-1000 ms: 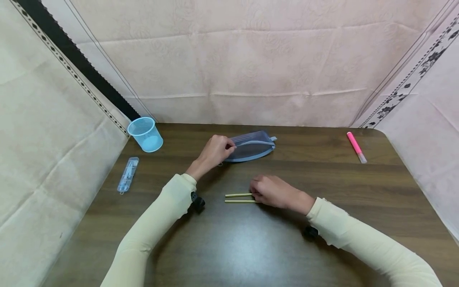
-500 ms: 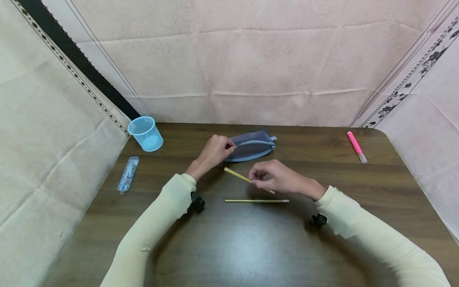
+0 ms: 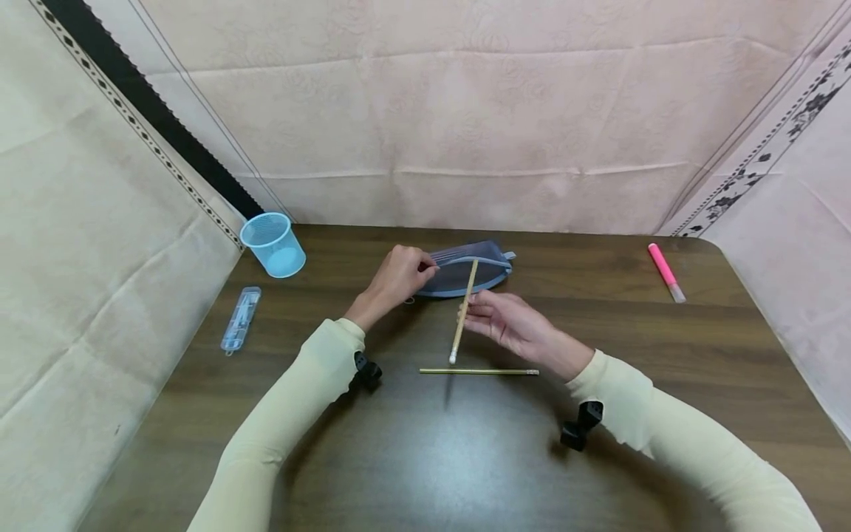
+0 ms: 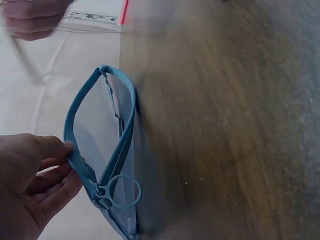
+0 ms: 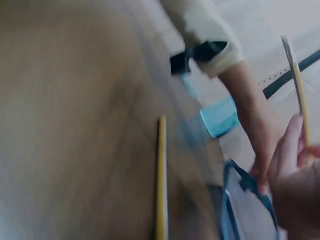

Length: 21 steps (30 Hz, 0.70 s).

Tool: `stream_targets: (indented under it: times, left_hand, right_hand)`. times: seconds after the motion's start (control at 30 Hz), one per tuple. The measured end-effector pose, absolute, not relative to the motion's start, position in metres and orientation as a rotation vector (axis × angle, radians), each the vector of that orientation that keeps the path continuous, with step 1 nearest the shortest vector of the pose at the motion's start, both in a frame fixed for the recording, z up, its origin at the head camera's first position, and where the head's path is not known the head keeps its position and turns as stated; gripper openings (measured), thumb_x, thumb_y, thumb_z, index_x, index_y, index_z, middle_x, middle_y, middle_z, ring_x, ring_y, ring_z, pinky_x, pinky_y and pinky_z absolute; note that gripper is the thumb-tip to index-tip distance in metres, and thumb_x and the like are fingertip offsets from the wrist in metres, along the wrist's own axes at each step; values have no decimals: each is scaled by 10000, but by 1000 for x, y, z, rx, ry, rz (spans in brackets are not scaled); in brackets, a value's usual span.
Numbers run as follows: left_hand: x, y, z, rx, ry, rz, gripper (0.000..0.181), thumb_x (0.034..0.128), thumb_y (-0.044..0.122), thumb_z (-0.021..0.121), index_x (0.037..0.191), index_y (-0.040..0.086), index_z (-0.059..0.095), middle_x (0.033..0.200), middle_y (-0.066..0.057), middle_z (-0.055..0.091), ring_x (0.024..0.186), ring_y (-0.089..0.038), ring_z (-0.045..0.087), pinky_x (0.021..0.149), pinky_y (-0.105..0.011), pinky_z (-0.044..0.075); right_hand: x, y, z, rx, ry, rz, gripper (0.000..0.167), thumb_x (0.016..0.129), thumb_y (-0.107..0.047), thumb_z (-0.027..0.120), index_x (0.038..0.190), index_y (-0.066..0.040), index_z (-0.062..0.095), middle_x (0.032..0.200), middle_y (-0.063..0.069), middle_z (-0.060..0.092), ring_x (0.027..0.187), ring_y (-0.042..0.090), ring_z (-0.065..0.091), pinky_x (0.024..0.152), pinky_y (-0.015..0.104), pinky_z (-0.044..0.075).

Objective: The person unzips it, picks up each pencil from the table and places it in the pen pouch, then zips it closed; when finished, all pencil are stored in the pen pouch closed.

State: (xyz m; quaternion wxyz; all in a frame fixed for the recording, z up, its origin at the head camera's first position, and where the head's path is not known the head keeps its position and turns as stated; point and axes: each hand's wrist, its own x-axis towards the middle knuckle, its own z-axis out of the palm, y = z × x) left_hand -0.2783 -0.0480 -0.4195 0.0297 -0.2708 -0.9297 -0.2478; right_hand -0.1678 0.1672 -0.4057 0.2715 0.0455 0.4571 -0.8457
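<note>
The right hand pinches a pencil on the near side of the pouch; the left hand pinches the pouch's gaping rim at its left. The table has its far edge close behind the pouch and stretches well to the pouch's right. The pencil's long axis runs near-to-far, eraser end away from the pouch, other end toward its mouth.

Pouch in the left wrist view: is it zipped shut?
No, the pouch gapes open, with the left hand pinching its edge.
</note>
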Motion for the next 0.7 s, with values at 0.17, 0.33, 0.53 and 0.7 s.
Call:
stream_targets:
  times: [0.17,0.33,0.53,0.7]
  left_hand:
    - [-279,-48,-417,-847,-2863,-763,172,963,185,689,1034,72,798,1006,-81,773,780,-147,649,715,-282,574]
    - [-280,-49,-419,-872,-2844,-755,176,959,191,696,1032,69,800,1023,-86,778,847,-159,685,784,-317,589]
    - [-279,-50,-422,-885,-2831,-750,182,955,191,700,1033,60,799,1009,-89,780,851,-173,694,811,-335,593]
    - [-280,-48,-421,-890,-2814,-748,180,953,199,706,1021,63,802,981,-84,776,801,-166,672,761,-318,585]
  right_hand:
    - [-183,162,-420,457,1026,-2287,205,1041,-58,488,955,-30,672,952,129,733,915,206,734,865,294,598]
    - [-217,160,-438,614,1027,-2325,134,1020,-22,530,1092,10,638,892,164,746,850,232,754,881,293,594]
    - [-249,157,-446,694,1092,-2348,455,1009,-7,542,1455,33,463,861,185,766,862,262,768,959,285,534]
    - [-261,150,-446,776,1099,-2394,464,1001,18,543,1461,8,479,1127,229,717,1194,297,650,988,292,514]
